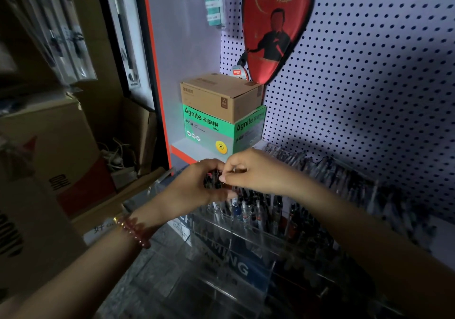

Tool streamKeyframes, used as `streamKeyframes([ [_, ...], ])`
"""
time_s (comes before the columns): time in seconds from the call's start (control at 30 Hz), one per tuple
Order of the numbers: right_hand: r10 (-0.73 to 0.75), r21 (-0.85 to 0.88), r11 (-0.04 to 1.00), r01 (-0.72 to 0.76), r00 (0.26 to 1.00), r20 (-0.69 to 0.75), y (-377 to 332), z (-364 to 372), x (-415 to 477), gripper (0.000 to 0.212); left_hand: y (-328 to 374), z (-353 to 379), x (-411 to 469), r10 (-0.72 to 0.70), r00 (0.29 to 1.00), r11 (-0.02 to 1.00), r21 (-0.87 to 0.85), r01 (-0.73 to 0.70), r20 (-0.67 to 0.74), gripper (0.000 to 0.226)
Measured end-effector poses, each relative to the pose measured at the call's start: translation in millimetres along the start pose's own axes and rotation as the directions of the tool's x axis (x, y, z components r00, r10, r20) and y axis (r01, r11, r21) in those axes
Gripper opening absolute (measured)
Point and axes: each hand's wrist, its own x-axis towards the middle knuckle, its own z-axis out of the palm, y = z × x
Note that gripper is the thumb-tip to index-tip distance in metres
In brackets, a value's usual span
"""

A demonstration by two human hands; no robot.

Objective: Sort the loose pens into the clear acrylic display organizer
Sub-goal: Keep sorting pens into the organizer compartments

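left grip point(194, 186) is curled round a bundle of pens point(212, 181), dark barrels packed together and standing roughly upright in the fist. holding them as one bunch looks like a way to keep the stock in one place while the other hand does the sorting. right grip point(253, 170) meets it from the other side, thumb and forefinger pressed together in a pinch at the top of the bundle. it seems to be singling out one pen, though the light is too dim to say which one it has. both hands hover just above the back left part of the organizer point(221, 276), a clear stepped stand with printed lettering on its front wall.

standing pens point(248, 210) already fill several compartments right below and to the right of the hands, tips up, so part of the sorting looks done. the nearer, lower compartments appear mostly bare. a further row of pens point(320, 168) runs along the back right, too blurred to tell what it sits in.

a beaded bracelet point(138, 232) sits on the left wrist. behind the hands a cardboard box point(216, 97) is stacked on a green box point(209, 126) on a small shelf point(187, 147), against a pegboard point(369, 84).

the likely next move is to draw the pinched pen free and drop it into a matching slot. the tight bunch could snag and let neighbours slip.
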Motion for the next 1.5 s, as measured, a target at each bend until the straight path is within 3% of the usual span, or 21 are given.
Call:
streamKeyframes([
  [0.07, -0.006, 0.023, 1.0, 0.008, 0.997, -0.072, 3, 6, 2, 0.022, -1, 7, 1, 0.024, 0.999, 1.0, -0.011, -0.024, -0.033, 0.027],
  [0.2, -0.024, 0.046, 0.998, 0.03, 0.991, -0.135, 6, 10, -1, 0.03, -3, 10, 5, 0.032, 0.999, 0.998, -0.047, -0.033, -0.033, 0.034],
  [0.3, -0.049, 0.038, 0.998, 0.052, 0.996, -0.08, 5, 8, -3, 0.029, -3, 9, 4, 0.033, 0.999, 0.998, -0.052, -0.034, -0.007, 0.034],
  [0.47, -0.064, 0.066, 0.996, 0.058, 0.995, 0.083, 3, -3, -10, 0.018, -8, 9, 3, 0.099, 0.995, 0.987, 0.129, -0.095, -0.029, 0.021],
  [0.57, -0.064, 0.137, 0.989, 0.05, 0.993, 0.102, 2, -11, -12, 0.016, -10, 8, 3, 0.078, 0.996, 0.986, 0.148, -0.072, -0.036, 0.031],
  [0.63, -0.043, 0.155, 0.987, 0.032, 0.997, 0.069, 7, -24, -10, 0.013, -8, 8, 2, 0.071, 0.997, 0.985, 0.157, -0.068, -0.016, 0.032],
  [0.77, 0.063, 0.187, 0.981, -0.05, 0.996, -0.065, 39, -65, 6, 0.019, 0, 3, 6, 0.06, 0.993, 0.994, 0.101, -0.05, -0.101, 0.008],
  [0.83, 0.127, 0.152, 0.981, -0.12, 0.991, -0.036, 65, -75, 18, 0.021, 6, -1, 8, 0.061, 0.984, 0.998, 0.029, -0.056, -0.168, 0.005],
  [0.97, 0.205, -0.125, 0.974, -0.187, 0.968, 0.148, 110, -57, 45, 0.037, 7, -3, 11, 0.061, 0.977, 0.997, 0.062, -0.049, -0.206, 0.015],
  [1.17, 0.129, -0.437, 0.899, -0.042, 0.977, 0.171, 140, -25, 86, 0.048, 2, -4, 14, 0.069, 0.972, 0.995, 0.089, -0.05, -0.224, 0.02],
  [1.37, 0.108, -0.409, 0.913, 0.0, 0.964, 0.241, 151, -17, 106, 0.033, -1, -7, 16, 0.08, 0.961, 0.993, 0.109, -0.053, -0.263, 0.028],
  [1.5, 0.068, -0.283, 0.959, -0.023, 0.986, 0.15, 153, -25, 110, 0.023, -6, -9, 18, 0.063, 0.966, 0.996, 0.084, -0.043, -0.25, 0.023],
])
